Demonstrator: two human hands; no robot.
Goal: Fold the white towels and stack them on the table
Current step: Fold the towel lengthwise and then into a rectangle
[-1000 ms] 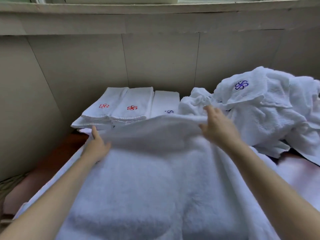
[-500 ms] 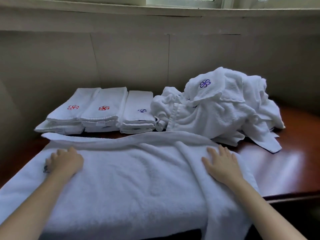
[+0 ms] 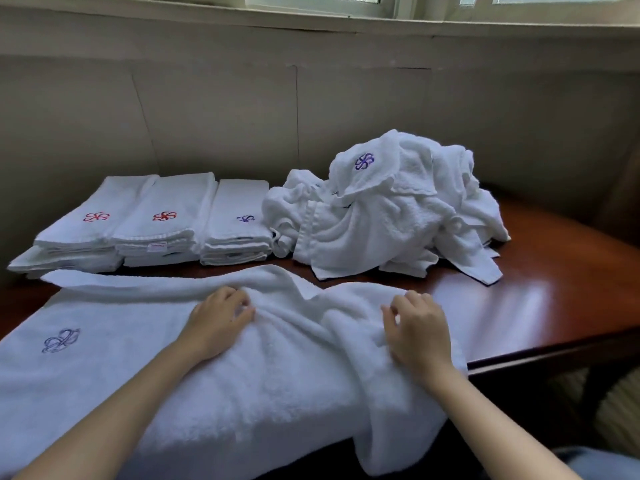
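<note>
A large white towel (image 3: pixel 145 358) with a blue emblem at its left end lies along the table's front edge, and its right end hangs over the edge. My left hand (image 3: pixel 218 323) sits near the towel's middle, fingers curled into bunched fabric. About a forearm's length to the right, my right hand (image 3: pixel 417 332) pinches a raised fold of the same towel with bent fingers. Three stacks of folded white towels (image 3: pixel 162 223) stand in a row at the back left. A heap of unfolded white towels (image 3: pixel 388 209) lies at the back right.
The dark red wooden table (image 3: pixel 540 292) shows bare polished wood on the right, and its front edge runs to the right of my right hand. A beige wall (image 3: pixel 225 116) and a window sill rise behind the stacks. Patterned carpet shows at the lower right.
Both hands lay flat on the towel half a second ago. My left hand has slid right from the left end, uncovering the emblem. Both hands now curl into the fabric, which has wrinkled between them.
</note>
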